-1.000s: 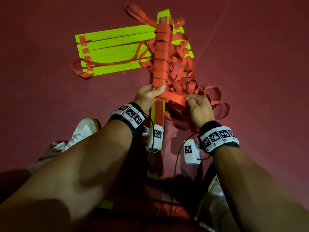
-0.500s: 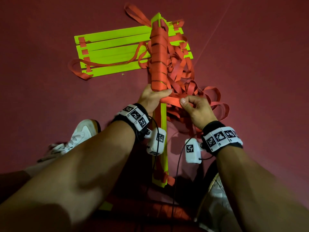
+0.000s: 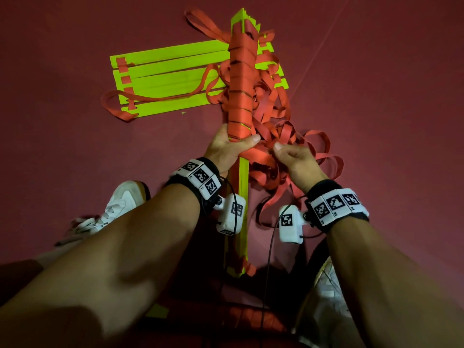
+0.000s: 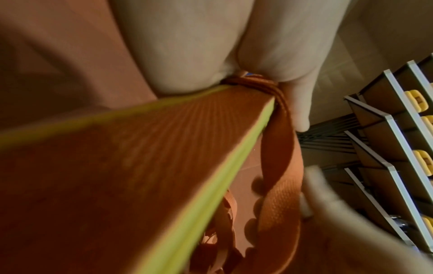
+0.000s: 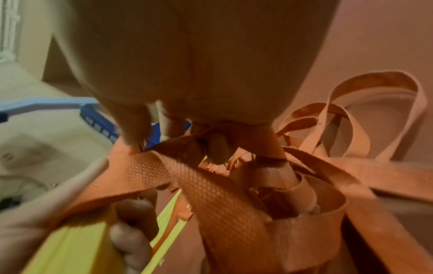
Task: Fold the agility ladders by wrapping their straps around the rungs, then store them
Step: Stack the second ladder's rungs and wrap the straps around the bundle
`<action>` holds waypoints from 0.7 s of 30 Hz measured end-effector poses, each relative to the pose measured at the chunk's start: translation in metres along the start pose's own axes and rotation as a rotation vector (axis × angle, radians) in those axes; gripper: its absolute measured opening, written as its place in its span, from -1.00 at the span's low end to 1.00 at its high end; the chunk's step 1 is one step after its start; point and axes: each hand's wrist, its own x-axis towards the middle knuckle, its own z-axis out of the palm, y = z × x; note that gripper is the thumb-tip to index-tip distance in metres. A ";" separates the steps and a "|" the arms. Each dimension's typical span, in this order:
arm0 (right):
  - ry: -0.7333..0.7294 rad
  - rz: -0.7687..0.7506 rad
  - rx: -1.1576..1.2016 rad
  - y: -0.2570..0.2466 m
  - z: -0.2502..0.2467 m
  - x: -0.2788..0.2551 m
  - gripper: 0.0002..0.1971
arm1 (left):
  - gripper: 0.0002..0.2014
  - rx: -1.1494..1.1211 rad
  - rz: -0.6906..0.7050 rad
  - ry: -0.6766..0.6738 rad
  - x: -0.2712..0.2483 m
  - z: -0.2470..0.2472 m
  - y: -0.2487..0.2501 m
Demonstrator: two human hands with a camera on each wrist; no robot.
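Seen from above on a dark red floor (image 3: pixel 75 172): bundle of yellow-green rungs (image 3: pixel 243 187), held out lengthwise from the body, far half wound in orange strap (image 3: pixel 241 96). Left hand (image 3: pixel 227 149) wrapped round the bundle at the lowest winding, thumb pressed across its front — a firm grip on the rungs. Right hand (image 3: pixel 292 159) just beside it, thumb and fingers pinching a length of the same strap (close view from the right wrist confirms the pinch (image 5: pixel 218 146)). Loose strap (image 3: pixel 301 146) heaped in tangled loops to the right of the bundle, touching the right hand and crowding the space around it. Beyond, flat on the floor, a second ladder (image 3: pixel 170 79): yellow-green rungs side by side, an orange strap trailing across them, its right end hidden behind the wound bundle. White shoe (image 3: pixel 120 204) at lower left, partly covered by the left forearm; another shoe (image 3: pixel 326 297) at lower right. Marker-tagged wristbands and small white cameras on both wrists. Metal shelving (image 4: pixel 386 129) at the edge of the left wrist view, blurred.
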 end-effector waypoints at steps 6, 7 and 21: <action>-0.100 0.000 -0.112 -0.001 -0.006 0.003 -0.88 | -0.37 -0.027 -0.017 -0.065 -0.002 -0.001 0.001; -0.109 0.043 -0.089 -0.002 -0.005 0.004 -0.83 | -0.39 -0.033 -0.019 -0.073 -0.002 -0.001 0.001; -0.145 -0.039 -0.244 -0.001 -0.001 0.001 -0.82 | -0.40 -0.089 -0.030 -0.065 -0.003 0.000 0.002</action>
